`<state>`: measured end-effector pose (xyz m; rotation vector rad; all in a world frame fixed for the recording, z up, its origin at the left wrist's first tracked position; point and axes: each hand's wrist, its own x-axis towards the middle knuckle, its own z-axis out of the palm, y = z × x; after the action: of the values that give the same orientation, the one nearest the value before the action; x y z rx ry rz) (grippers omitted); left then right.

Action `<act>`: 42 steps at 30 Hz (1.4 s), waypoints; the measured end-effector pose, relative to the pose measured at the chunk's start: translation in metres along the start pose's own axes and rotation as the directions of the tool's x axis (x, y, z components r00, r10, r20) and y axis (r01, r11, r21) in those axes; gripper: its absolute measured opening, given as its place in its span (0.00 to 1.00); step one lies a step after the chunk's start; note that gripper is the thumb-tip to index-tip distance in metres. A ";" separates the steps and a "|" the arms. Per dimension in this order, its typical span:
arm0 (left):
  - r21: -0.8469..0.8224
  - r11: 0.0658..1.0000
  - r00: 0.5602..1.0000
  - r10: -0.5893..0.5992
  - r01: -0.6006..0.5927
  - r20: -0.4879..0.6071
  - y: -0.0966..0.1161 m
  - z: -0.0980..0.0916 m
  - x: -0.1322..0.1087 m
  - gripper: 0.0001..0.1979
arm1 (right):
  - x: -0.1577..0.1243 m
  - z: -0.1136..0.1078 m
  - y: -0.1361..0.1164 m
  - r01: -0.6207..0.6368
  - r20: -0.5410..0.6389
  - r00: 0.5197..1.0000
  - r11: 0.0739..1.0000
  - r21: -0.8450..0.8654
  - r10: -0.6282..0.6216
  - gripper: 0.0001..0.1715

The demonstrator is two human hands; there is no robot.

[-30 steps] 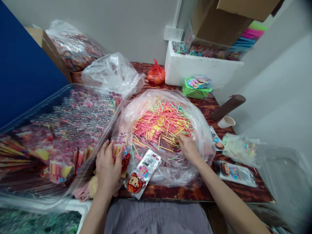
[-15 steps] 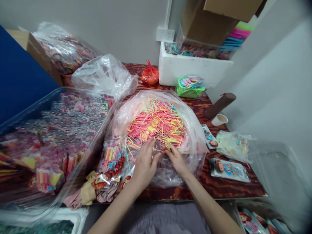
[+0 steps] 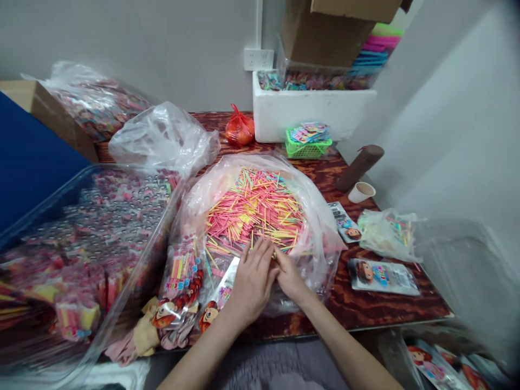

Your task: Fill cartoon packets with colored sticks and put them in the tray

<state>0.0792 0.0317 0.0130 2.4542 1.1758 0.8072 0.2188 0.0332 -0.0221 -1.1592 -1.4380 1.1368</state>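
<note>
A heap of thin coloured sticks, mostly pink and yellow, lies in an open clear plastic bag. At the near edge of the heap my right hand is closed, with a small yellow-green bit of sticks showing at its fingertips. My left hand is open, fingers stretched out and close together, touching the right fingertips. Its palm side is hidden. Left of it lie a printed packet of sticks and another printed packet, partly under the left forearm.
A big clear tub of filled packets stands left. Beyond are a crumpled plastic bag, a red bag, a green basket and a white foam box. Right are a brown flask, a paper cup and printed packs.
My left hand has moved right and its fingers now meet the right fingertips. The right hand has shifted slightly left and down in the picture. The view has also shifted a little.
</note>
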 end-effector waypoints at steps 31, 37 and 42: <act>-0.067 0.908 0.889 -0.419 0.414 -0.186 -0.042 -0.016 -0.069 0.11 | -0.023 0.004 0.021 -0.027 -0.049 0.999 0.993 -0.111 0.022 0.13; -0.051 0.897 0.888 -0.441 0.439 -0.132 -0.045 -0.023 -0.064 0.17 | -0.023 0.004 0.020 -0.013 -0.046 0.999 0.994 -0.112 0.008 0.12; -0.036 0.888 0.855 -0.451 0.458 -0.256 -0.049 -0.023 -0.064 0.15 | -0.023 0.005 0.020 -0.014 -0.051 0.999 0.994 -0.107 0.009 0.12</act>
<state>0.0027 0.0128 -0.0153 1.9914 1.7818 0.9802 0.2193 0.0125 -0.0448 -1.2638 -1.4700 1.0408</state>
